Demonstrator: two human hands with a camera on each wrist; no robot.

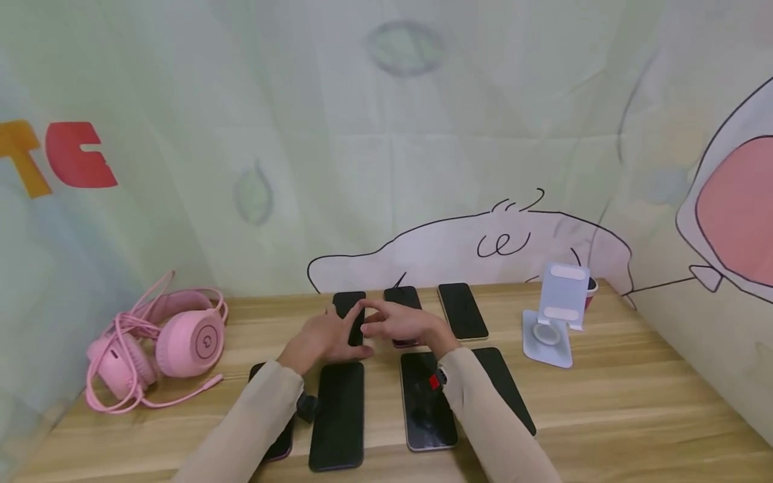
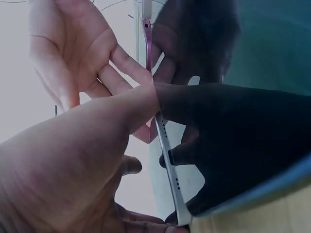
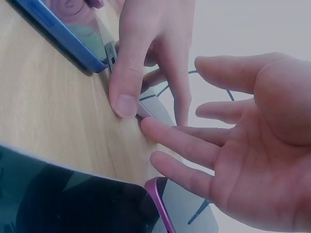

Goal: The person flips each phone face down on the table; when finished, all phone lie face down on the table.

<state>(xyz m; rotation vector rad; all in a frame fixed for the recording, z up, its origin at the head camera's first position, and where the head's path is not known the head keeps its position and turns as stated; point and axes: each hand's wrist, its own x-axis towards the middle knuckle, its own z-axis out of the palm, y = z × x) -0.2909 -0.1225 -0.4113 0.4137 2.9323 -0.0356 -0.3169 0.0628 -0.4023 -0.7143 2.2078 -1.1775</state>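
Observation:
My left hand lies over the back left phone, thumb and fingers spread about it; in the right wrist view its thumb rests by the phone's edge. The left wrist view shows a silver phone edge with ports beside this hand. My right hand reaches in from the right above the pink-edged back middle phone, palm up in the right wrist view. Its fairly straight fingers extend to the left hand and the back left phone's edge; whether they touch is unclear.
A third back phone lies to the right. Several phones lie in front, including a long dark phone and a silver-edged phone, partly under my sleeves. Pink headphones stand left; a white folding stand and a cup stand right.

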